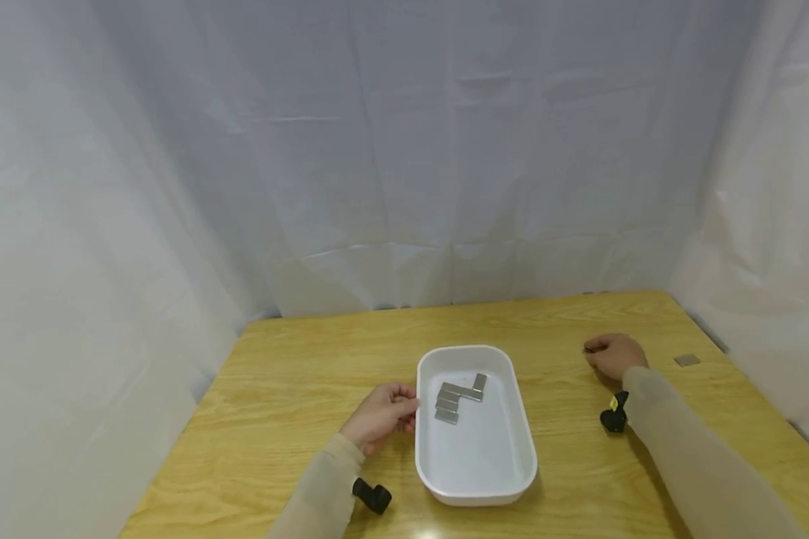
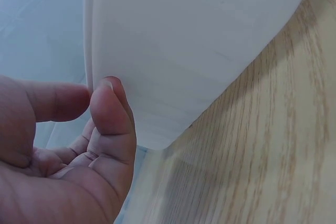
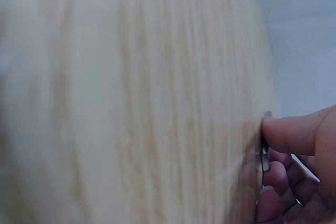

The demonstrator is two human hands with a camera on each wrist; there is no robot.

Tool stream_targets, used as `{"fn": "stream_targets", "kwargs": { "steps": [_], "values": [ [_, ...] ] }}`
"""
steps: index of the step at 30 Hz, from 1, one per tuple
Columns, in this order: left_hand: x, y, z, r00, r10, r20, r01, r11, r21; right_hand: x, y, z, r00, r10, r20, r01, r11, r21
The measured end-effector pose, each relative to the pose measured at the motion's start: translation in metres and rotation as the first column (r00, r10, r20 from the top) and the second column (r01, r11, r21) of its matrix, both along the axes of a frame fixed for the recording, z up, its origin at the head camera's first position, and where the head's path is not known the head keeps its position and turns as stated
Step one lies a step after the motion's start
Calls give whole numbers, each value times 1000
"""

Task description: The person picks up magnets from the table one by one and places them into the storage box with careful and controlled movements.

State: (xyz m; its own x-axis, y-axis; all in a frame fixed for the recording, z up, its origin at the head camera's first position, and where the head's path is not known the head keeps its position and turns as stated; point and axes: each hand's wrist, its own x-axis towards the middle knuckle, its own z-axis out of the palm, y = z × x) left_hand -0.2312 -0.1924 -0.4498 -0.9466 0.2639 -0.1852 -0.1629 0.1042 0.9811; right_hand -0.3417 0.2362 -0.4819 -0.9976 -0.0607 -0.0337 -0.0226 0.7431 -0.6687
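Note:
At the left side of a white plastic tub (image 1: 475, 464), my left hand (image 1: 383, 412) has its thumb and fingers at the rim. The left wrist view shows the fingertips of that hand (image 2: 79, 135) pinching the edge beside the tub's outer wall (image 2: 178, 45). Inside the tub lie several small flat grey metal plates (image 1: 448, 400), some overlapping. Over on the right of the table, my right hand (image 1: 616, 355) pinches another thin metal plate (image 3: 265, 153) between thumb and fingers, low against the wood. Fingers partly hide this plate.
One more grey plate (image 1: 687, 360) lies on the wooden table (image 1: 297, 389), right of my right hand and near the table's right edge. White sheeting (image 1: 445, 150) hangs behind the table and along both sides. A black camera is strapped at each wrist.

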Motion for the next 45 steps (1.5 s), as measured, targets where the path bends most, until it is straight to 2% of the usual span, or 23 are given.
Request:
{"fn": "stream_targets", "kwargs": {
  "steps": [5,13,19,27,36,45],
  "values": [
    [2,-1,1,1000,-1,-6,1,1000,13,1,-10,2,997,80,-11,-80,996,41],
    [2,-2,-4,1000,1,2,-1,1000,18,17,-29,3,985,172,-29,-170,984,44],
    [3,-5,-4,1000,6,3,-6,1000,10,28,-45,5,976,216,-39,-215,976,35],
    [3,-6,-1,999,23,22,-23,1000,10,31,-56,3,965,262,-14,-262,965,-5],
    [5,-10,1,999,25,20,-25,1000,7,46,-73,10,940,341,-9,-341,940,-15],
    [10,-13,3,1000,14,17,-14,1000,12,59,-81,6,915,402,-15,-403,914,-53]
  ]
}}
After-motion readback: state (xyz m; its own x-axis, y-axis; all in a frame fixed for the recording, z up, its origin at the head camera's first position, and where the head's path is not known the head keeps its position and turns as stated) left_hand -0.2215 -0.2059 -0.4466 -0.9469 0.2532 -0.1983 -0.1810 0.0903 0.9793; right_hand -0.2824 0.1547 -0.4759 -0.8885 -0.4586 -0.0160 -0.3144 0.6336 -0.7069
